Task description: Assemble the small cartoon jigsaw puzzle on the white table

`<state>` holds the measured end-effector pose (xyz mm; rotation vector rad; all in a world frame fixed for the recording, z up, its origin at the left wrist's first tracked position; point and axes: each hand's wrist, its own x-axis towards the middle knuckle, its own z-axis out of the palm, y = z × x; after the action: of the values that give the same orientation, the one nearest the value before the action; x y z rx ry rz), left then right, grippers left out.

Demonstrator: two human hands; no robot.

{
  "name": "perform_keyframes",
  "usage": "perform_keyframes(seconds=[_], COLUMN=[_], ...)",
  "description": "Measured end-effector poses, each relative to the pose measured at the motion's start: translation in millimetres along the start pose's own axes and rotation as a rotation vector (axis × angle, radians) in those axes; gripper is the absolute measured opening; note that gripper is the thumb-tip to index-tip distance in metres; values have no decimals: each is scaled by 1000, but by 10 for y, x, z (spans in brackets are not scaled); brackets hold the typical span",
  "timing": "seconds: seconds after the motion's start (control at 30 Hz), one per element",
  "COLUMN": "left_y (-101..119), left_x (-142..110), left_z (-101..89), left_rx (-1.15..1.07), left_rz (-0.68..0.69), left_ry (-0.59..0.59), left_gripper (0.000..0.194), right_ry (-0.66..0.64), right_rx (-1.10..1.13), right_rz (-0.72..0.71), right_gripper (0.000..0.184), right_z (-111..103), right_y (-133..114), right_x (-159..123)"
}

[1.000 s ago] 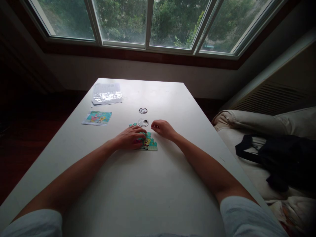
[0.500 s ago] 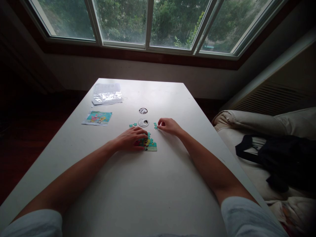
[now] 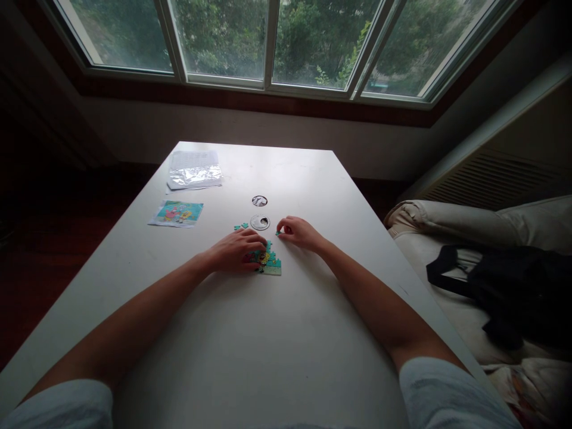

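A partly joined jigsaw puzzle (image 3: 270,263), teal and pale green with a yellow cartoon figure, lies flat on the table. My left hand (image 3: 239,250) covers its left part, thumb at the near side and fingers at the far side, holding it. Between the thumb and fingertips of my right hand (image 3: 298,231) is a small teal puzzle piece (image 3: 277,233), just beyond the puzzle's upper right. Two loose teal pieces (image 3: 241,226) lie past my left fingers. What is under my left palm is hidden.
Two round metallic-looking discs (image 3: 260,222) lie beyond the puzzle on the white table (image 3: 250,345). At the left are a cartoon picture sheet (image 3: 179,213) and papers with a clear plastic sleeve (image 3: 195,170). A sofa with a black bag (image 3: 513,292) stands right of the table.
My right hand has moved slightly left with a teal piece, and the loose pieces by its fingertips no longer show separately. The joined puzzle has shifted a little left under my left hand.
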<state>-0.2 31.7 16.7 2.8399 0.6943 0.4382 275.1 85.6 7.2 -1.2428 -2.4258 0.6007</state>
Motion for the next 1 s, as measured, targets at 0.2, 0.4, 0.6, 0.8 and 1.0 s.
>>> perform_keyframes(seconds=[0.2,0.4,0.6,0.8,1.0], left_y=[6,-14,-22,-22,-17], left_x=[0,-6,-5,-11,-7], left_z=[-21,-25,-28,-31,-31], left_rx=[-15,-33,-46,-65,-69], left_rz=[-17,-33,-47,-40,-40], left_ry=[9,4,5,18,22], left_gripper=[31,26,24,21,19], right_ry=[-22,13,33,254,206], right_rx=[42,-9,9,-65,-123], right_rz=[-101,-59,-55,69,53], right_gripper=[17,16,10,18,21], right_z=[31,32,40,92,128], right_y=[-6,-26,-34,138,220], right_x=[7,2,5,33,39])
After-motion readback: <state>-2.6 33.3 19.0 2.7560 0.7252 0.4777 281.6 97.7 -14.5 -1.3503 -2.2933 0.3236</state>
